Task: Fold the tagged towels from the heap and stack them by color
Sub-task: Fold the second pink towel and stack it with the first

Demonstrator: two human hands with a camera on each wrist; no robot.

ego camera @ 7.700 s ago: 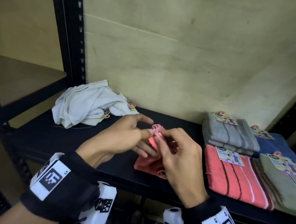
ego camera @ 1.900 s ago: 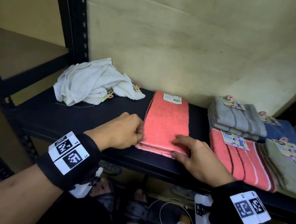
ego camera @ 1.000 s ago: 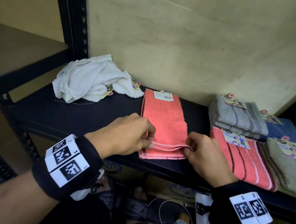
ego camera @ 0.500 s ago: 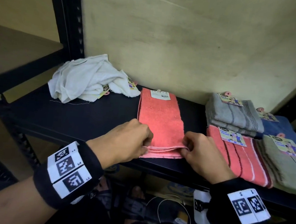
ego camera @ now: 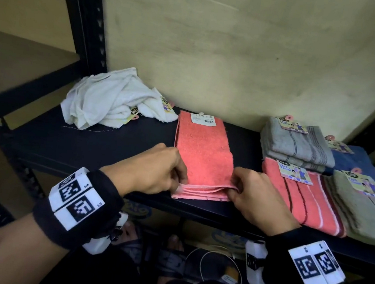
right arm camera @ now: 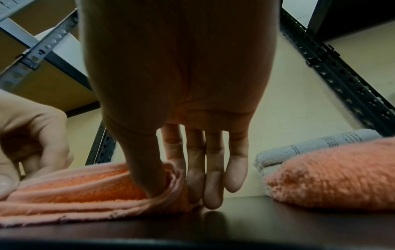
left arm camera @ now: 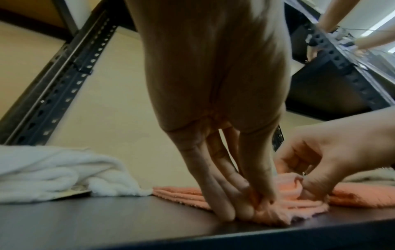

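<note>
One long coral terry towel folded in layers on black metal shelf, left hand and right hand fingers pinching its near corners, one crumpled white towel heap, four folded stacks beside

Both arms reach forward, each with a black band on the wrist. The left hand bends its fingers and pinches a near corner. The right hand pinches the other near corner with thumb and fingers.

Coral towel folded long on shelf, white towel heap crumpled far left
</note>
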